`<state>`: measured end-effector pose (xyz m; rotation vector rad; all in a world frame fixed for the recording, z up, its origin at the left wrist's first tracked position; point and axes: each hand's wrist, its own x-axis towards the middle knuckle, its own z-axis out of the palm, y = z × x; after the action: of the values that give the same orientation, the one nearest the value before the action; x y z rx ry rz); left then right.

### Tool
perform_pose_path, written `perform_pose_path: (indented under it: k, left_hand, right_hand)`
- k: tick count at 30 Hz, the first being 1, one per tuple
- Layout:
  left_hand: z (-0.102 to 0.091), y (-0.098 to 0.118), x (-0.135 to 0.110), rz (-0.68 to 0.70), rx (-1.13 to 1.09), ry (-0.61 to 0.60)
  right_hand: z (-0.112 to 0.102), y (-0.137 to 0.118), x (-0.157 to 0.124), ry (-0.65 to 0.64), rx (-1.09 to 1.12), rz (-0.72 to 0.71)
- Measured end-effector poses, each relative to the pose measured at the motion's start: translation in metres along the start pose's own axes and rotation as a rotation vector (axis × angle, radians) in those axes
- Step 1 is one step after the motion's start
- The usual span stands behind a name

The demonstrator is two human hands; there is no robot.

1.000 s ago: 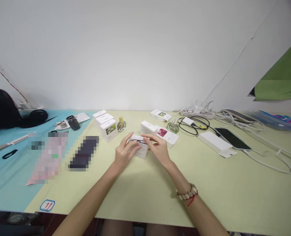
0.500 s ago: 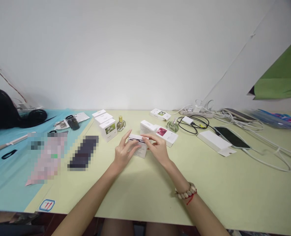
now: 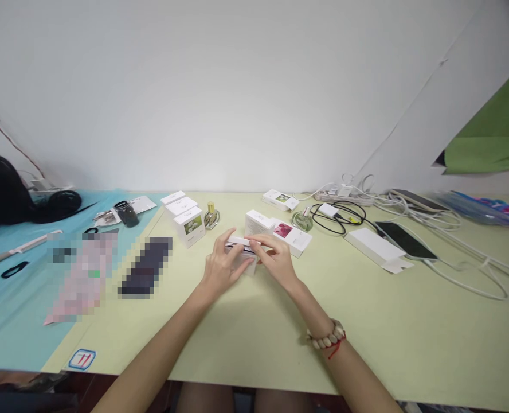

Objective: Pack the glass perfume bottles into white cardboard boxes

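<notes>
Change is seen mainly at the left hand (image 3: 220,267): its thumb is laid further across the near face of the small white box (image 3: 250,269), and one of its fingers is bent down to the front edge of the lid (image 3: 238,241). The right hand (image 3: 279,261) is kept almost as it was, with its fingers brought to the right end of the same lid. The box is held between both hands at twelve o'clock from the wearer, near the middle of the desk (image 3: 246,338), and seems to be pinched by the fingers of each; how firmly cannot be told, since much of it is covered. A dark line is shown under the lid, so the top is judged not to be fully closed, and the work is judged to be centred on that edge.

Nothing else is seen to be moved. From the held box, a row of white boxes (image 3: 189,222) is found at ten o'clock, a gold-capped bottle (image 3: 211,218) at eleven, a standing box (image 3: 257,223) at one, and a green bottle (image 3: 301,221) at two.
</notes>
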<state>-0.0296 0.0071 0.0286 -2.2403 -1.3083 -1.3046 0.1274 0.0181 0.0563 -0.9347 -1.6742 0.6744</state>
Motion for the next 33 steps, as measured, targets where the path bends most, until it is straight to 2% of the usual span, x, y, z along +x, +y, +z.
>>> perform_pose_path:
  k: [3, 7, 10, 16, 29, 31, 33]
  left_hand:
    - [0.004, 0.001, -0.003, 0.006, 0.051, 0.003]
    - [0.011, -0.002, -0.007, 0.042, 0.009, 0.165]
    - [0.012, -0.004, -0.008, 0.061, -0.088, 0.229]
    - [0.009, -0.004, -0.008, -0.016, -0.191, 0.227]
    - [0.011, -0.007, -0.011, 0.066, -0.057, 0.212]
    - [0.012, -0.007, -0.011, 0.027, -0.101, 0.203]
    - [0.013, -0.003, -0.01, -0.089, -0.159, 0.161]
  right_hand:
    - [-0.003, -0.003, 0.001, -0.056, 0.014, -0.011]
    - [-0.006, -0.004, 0.002, -0.112, -0.01, -0.02]
    - [-0.008, -0.002, 0.003, -0.141, -0.039, -0.048]
    - [-0.012, 0.002, 0.004, -0.203, -0.082, -0.086]
    - [-0.015, 0.001, 0.001, -0.302, -0.102, -0.049]
    - [-0.015, 0.002, 0.0, -0.302, -0.142, -0.058]
    - [-0.014, 0.004, -0.001, -0.283, -0.204, -0.089]
